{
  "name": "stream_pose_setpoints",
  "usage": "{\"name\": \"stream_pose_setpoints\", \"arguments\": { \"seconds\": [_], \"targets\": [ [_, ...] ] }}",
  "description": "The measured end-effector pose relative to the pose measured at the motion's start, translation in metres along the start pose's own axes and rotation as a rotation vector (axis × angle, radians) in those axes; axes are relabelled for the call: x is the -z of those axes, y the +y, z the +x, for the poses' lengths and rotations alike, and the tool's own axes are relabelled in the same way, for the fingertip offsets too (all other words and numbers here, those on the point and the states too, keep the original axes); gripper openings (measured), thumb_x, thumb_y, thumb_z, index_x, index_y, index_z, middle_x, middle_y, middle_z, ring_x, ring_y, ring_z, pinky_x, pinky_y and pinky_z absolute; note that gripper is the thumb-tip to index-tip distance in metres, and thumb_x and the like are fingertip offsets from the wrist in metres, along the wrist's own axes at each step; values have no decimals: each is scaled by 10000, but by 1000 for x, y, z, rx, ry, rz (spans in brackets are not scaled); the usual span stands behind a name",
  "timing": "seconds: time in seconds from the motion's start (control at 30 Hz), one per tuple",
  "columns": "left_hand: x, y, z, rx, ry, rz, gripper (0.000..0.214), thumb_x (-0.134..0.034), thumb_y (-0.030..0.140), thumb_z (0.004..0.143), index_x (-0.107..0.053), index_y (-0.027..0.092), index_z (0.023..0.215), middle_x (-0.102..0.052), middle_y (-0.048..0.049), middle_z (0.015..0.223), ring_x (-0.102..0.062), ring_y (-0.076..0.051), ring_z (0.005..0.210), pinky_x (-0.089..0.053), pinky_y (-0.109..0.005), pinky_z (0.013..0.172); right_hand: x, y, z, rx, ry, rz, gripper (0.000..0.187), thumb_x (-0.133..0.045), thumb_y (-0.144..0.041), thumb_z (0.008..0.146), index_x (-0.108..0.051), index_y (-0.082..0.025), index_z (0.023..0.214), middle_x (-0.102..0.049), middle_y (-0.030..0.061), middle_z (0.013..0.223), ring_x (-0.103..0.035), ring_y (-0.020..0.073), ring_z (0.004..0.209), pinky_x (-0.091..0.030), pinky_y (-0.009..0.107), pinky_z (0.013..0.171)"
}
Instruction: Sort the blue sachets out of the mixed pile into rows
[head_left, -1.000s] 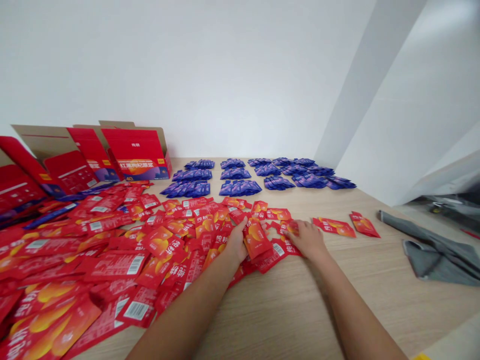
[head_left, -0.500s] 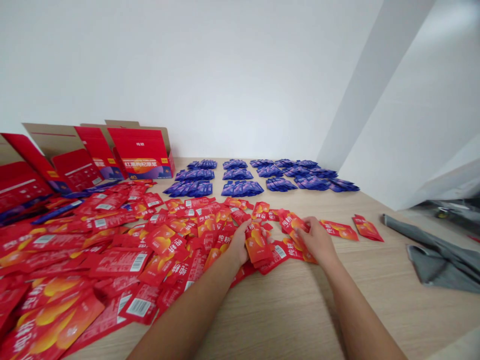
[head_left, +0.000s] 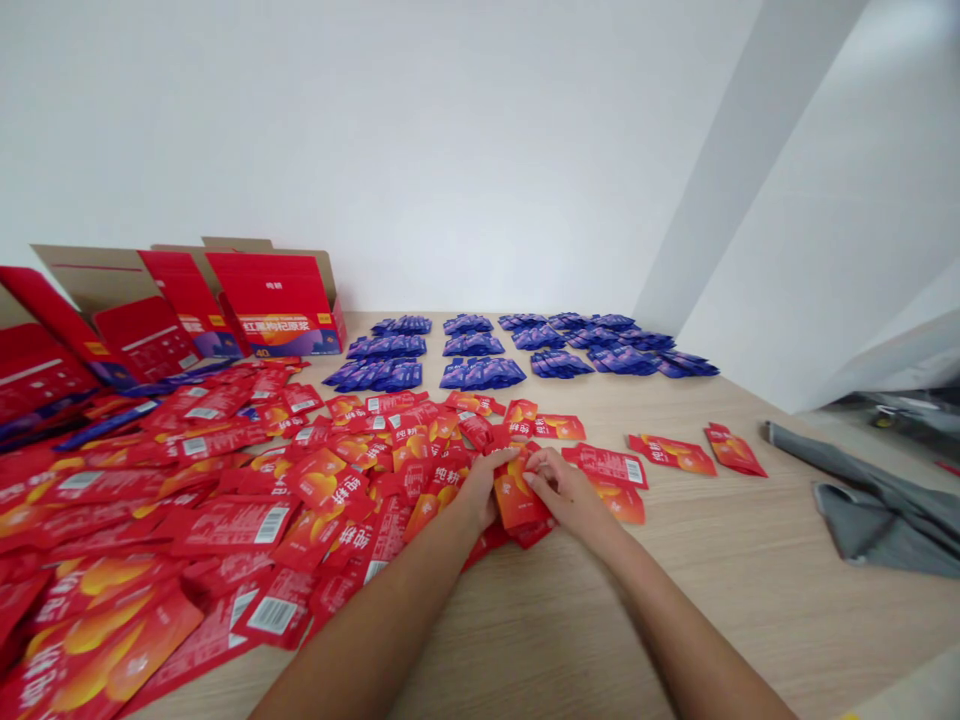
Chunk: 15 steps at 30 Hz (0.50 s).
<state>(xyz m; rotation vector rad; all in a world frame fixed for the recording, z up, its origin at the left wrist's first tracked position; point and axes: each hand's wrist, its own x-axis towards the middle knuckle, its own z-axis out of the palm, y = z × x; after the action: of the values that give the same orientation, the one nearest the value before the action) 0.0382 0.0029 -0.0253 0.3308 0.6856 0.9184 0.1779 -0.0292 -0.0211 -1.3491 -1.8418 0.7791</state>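
Observation:
My left hand (head_left: 480,492) is closed around a small stack of red and orange sachets (head_left: 517,500), held upright just above the table's middle. My right hand (head_left: 562,488) meets it from the right, its fingers closed on the upper right edge of the same stack. How many sachets are in the grip is hidden. Beside the right hand lie loose red sachets (head_left: 611,465), one showing a barcode. Left of my hands spreads a large heap of red sachets (head_left: 225,520), some face up, some barcode up.
Blue-purple sachets (head_left: 482,374) lie in grouped rows along the back. Open red cartons (head_left: 274,300) stand at the back left. Two separate red sachets (head_left: 735,450) lie to the right, near a grey cloth (head_left: 885,510). A white wall is behind the table (head_left: 525,630).
My right hand has moved left from the loose sachets on the right to the stack in my left hand. The sachet it held is now at that stack.

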Motion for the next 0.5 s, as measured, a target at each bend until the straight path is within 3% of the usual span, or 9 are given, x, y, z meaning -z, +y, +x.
{"name": "stream_pose_setpoints", "arguments": {
  "seconds": [0.1, 0.17, 0.23, 0.37, 0.5],
  "targets": [
    [0, 2, -2, 25, -58, -31, 174, -520, 133, 794, -648, 92, 904, -713, -99, 764, -678, -192, 669, -538, -307, 689, 19, 8, 3, -24, 79, -225, 195, -405, -341, 903, -518, -217, 1003, -602, -8, 687, -569, 176, 616, -433, 296, 617],
    [0, 3, -3, 34, -92, -59, 200, -509, 141, 793, -635, 83, 938, -711, -117, 820, -685, -207, 733, -543, -336, 737, 34, 21, 7, -111, 185, -426, 250, -404, -247, 886, -536, -172, 1085, -670, 83, 924, -627, 208, 823, -459, 322, 745],
    [2, 3, -3, 20, -114, -97, 169, -525, 132, 774, -622, 93, 906, -696, -104, 801, -675, -197, 708, -543, -339, 735, 49, 36, 9, -250, 228, -651, 365, -454, -192, 842, -531, -119, 1191, -626, 169, 1161, -575, 269, 1088, -428, 380, 900],
    [3, 4, -4, -6, -202, -162, 83, -533, 121, 756, -593, 119, 813, -642, -65, 719, -622, -156, 613, -532, -297, 658, 68, 56, 9, -549, 132, -846, 615, -539, -345, 834, -404, -128, 1393, -495, 220, 1363, -445, 376, 1263, -351, 542, 980],
    [1, 4, -7, -24, -217, -172, 100, -543, 158, 766, -595, 126, 845, -613, -55, 699, -598, -152, 597, -517, -277, 615, 74, 62, 8, -597, 85, -827, 620, -579, -472, 803, -479, -187, 1345, -481, 189, 1377, -441, 366, 1270, -382, 526, 950]
  ]
}}
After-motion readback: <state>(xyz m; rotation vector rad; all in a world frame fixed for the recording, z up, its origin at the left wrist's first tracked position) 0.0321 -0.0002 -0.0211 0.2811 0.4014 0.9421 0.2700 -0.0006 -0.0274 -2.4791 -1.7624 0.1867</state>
